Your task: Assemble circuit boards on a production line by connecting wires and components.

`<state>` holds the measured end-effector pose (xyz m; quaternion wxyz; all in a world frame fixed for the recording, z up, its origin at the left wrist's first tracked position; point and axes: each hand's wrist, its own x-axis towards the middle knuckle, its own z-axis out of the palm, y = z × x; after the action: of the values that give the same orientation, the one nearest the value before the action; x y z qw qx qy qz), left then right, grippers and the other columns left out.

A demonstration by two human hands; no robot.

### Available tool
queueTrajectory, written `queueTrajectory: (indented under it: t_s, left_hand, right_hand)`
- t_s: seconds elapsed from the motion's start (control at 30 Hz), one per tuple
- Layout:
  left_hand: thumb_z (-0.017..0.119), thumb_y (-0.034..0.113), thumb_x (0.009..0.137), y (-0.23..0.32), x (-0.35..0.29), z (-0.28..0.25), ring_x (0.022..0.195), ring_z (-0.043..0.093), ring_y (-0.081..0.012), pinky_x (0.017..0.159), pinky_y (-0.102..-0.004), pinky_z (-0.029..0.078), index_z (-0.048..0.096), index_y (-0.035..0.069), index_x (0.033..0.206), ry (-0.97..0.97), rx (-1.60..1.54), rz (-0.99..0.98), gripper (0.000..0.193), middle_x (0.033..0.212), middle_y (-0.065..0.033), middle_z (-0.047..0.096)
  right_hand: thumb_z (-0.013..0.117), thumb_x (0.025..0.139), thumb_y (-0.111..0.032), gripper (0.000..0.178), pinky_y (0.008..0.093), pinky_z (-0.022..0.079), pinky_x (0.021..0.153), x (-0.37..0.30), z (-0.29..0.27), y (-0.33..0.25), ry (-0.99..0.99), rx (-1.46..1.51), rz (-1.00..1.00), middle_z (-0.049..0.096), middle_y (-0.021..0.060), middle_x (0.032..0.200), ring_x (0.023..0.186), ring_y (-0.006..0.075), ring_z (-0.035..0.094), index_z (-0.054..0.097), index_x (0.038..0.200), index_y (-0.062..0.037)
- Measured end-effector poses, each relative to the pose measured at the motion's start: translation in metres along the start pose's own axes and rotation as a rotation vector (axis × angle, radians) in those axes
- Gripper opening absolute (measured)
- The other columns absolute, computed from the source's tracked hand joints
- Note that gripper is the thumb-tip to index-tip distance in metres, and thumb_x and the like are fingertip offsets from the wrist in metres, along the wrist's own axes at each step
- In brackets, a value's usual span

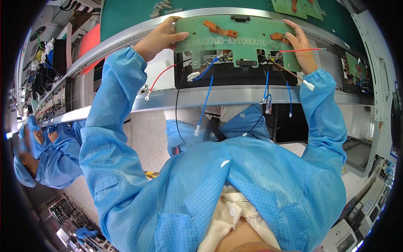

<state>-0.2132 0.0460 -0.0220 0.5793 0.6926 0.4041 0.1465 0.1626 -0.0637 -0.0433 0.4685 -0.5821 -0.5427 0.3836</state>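
A green flat fixture plate (226, 35) lies over a circuit board (224, 56) whose parts show through its cut-outs. My left hand (161, 40) grips the plate's left end, thumb on top. At the right end my right hand (303, 49) holds the edge, fingers bent over it beside an orange-brown swivel clip (278, 37). Another pair of orange-brown clips (220, 29) sits on the plate's upper part. From beneath hang a red wire (159, 77), blue wires (205, 105), black wires and a brown wire with a white connector (308, 85). A second red wire (304, 50) crosses my right hand.
A metal rail (235, 93) runs along the near side of the line. Beyond lies a green mat (134, 10) with small metal parts (161, 7) and more green plates (298, 8). Another board (357, 69) sits at right. A co-worker in blue (58, 155) is at left.
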Motion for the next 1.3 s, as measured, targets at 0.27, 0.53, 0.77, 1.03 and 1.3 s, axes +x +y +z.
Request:
queueTrajectory:
  t_s: [0.27, 0.53, 0.77, 1.03, 1.3]
  left_hand:
    - [0.059, 0.030, 0.088, 0.000, -0.006, -0.008, 0.092, 0.056, -0.0196, 0.072, -0.0299, 0.048, 0.028, 0.003, 0.132, 0.002, 0.047, 0.009, 0.060, 0.103, -0.0131, 0.057]
    - [0.058, 0.030, 0.088, -0.019, -0.031, -0.040, 0.090, 0.057, -0.0192, 0.071, -0.0300, 0.049, 0.029, 0.003, 0.130, 0.009, 0.112, 0.014, 0.058, 0.101, -0.0132, 0.057]
    - [0.058, 0.030, 0.088, 0.014, -0.007, -0.001, 0.079, 0.056, -0.0159, 0.064, -0.0272, 0.046, 0.032, 0.004, 0.128, 0.063, 0.133, 0.011, 0.054, 0.091, -0.0107, 0.057]
    - [0.058, 0.031, 0.089, 0.021, -0.010, 0.001, 0.066, 0.047, -0.0095, 0.057, -0.0231, 0.039, 0.034, 0.008, 0.129, 0.114, 0.202, 0.030, 0.052, 0.076, -0.0033, 0.051]
    - [0.059, 0.035, 0.087, 0.014, -0.004, -0.016, 0.072, 0.047, -0.0091, 0.058, -0.0227, 0.039, 0.035, 0.010, 0.129, 0.111, 0.218, -0.025, 0.054, 0.082, -0.0032, 0.053]
  right_hand:
    - [0.047, 0.092, -0.018, 0.039, 0.0213, 0.046, 0.080, 0.003, 0.006, -0.005, 0.024, -0.018, -0.074, 0.053, 0.0063, 0.112, 0.095, 0.0101, 0.054, 0.043, 0.129, -0.0098]
    - [0.048, 0.092, -0.022, 0.037, 0.0209, 0.047, 0.078, 0.009, 0.048, -0.004, 0.045, -0.155, -0.093, 0.054, 0.0064, 0.111, 0.094, 0.0095, 0.055, 0.045, 0.128, -0.0122]
    - [0.046, 0.094, -0.024, 0.036, 0.0205, 0.047, 0.077, 0.014, -0.010, -0.008, 0.033, -0.137, -0.127, 0.056, 0.0050, 0.108, 0.092, 0.0091, 0.056, 0.045, 0.129, -0.0131]
    - [0.042, 0.094, -0.021, 0.035, 0.0269, 0.045, 0.083, 0.008, -0.003, -0.007, 0.101, -0.235, -0.120, 0.056, 0.0078, 0.111, 0.098, 0.0149, 0.056, 0.046, 0.127, -0.0114]
    - [0.044, 0.092, -0.019, 0.028, 0.0241, 0.046, 0.059, 0.013, 0.013, -0.029, 0.112, -0.143, -0.085, 0.056, 0.0039, 0.089, 0.073, 0.0095, 0.052, 0.047, 0.118, -0.0071]
